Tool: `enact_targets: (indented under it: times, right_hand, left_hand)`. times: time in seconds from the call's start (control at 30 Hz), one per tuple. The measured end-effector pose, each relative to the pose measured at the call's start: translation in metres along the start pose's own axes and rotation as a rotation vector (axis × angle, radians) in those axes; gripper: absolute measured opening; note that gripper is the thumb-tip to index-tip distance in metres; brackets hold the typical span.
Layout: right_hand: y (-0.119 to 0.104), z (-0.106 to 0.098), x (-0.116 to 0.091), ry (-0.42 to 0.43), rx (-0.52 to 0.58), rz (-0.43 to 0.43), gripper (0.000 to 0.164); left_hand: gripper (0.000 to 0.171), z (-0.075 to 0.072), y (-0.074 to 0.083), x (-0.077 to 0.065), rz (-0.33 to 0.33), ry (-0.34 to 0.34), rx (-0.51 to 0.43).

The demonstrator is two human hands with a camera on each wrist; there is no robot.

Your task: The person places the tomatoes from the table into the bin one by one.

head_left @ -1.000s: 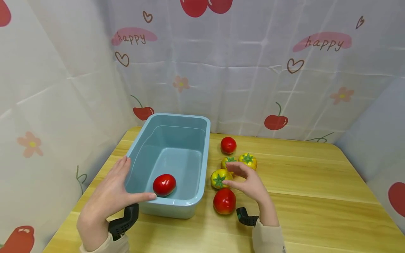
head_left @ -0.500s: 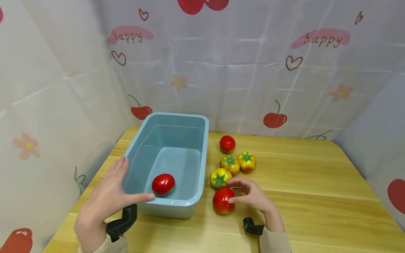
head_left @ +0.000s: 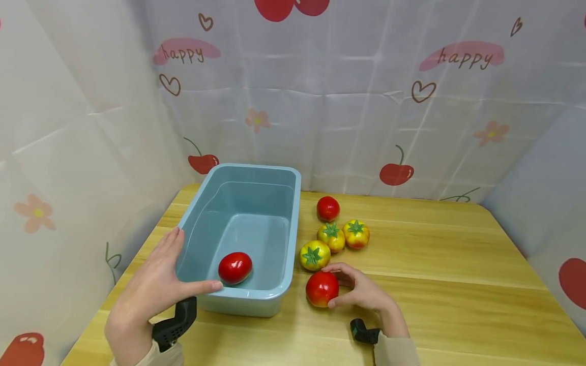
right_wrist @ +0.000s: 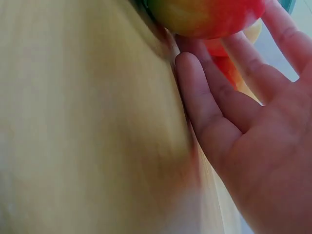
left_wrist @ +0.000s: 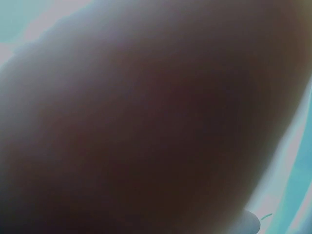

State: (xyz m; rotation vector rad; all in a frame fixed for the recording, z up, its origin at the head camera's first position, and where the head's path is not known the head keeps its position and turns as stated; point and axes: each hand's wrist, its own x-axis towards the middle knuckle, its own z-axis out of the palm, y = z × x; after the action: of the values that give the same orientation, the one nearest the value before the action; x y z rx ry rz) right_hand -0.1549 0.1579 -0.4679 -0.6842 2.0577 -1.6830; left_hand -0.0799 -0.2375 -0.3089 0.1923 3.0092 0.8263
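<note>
My right hand [head_left: 361, 291] holds a red tomato [head_left: 322, 288] on the table, fingertips at its far side and thumb low on its right. In the right wrist view the fingers reach round the same tomato [right_wrist: 207, 17], whose underside shows yellow-green. My left hand [head_left: 155, 277] rests at the near left corner of a light blue bin [head_left: 229, 292], thumb along the front rim, fingers straight at the left rim. Inside the bin lies a glossy red tomato [head_left: 235, 268]. The left wrist view is mostly a dark blur.
Just beyond the held tomato sit yellow tomatoes with green leaf tops: one nearest [head_left: 315, 255], another yellow tomato [head_left: 331, 237] behind it, and a third yellow tomato [head_left: 356, 234] to the right. Farther back is a red tomato [head_left: 328, 209]. A printed curtain [head_left: 343, 127] surrounds the wooden table [head_left: 439, 274].
My right hand has come down from above the yellow tomatoes toward me and closed round the near red tomato. The nearest yellow tomato has shifted slightly left. My left hand stays put.
</note>
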Motion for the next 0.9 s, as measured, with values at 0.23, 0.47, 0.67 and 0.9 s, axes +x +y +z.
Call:
enact_targets:
  times: [0.23,0.47,0.67,0.9]
  right_hand:
    - [-0.0041,0.0012,0.0004,0.012,0.018,0.034,0.061]
    - [-0.009,0.0047,0.0044,0.04,-0.021,0.052,0.061]
    - [-0.0063,0.0037,0.0051,0.049,-0.043,0.046,0.061]
    - [-0.0096,-0.001,-0.0001,0.08,-0.008,-0.014,0.06]
  left_hand:
    - [0.127,-0.0008,-0.0002,0.0003,0.002,-0.003,-0.002]
    - [0.127,-0.002,-0.0015,0.0016,0.003,-0.002,0.0]
    - [0.127,-0.0021,-0.0018,0.0014,0.005,-0.003,0.004]
    - [0.126,-0.0006,-0.0016,0.0009,0.01,-0.005,-0.004]
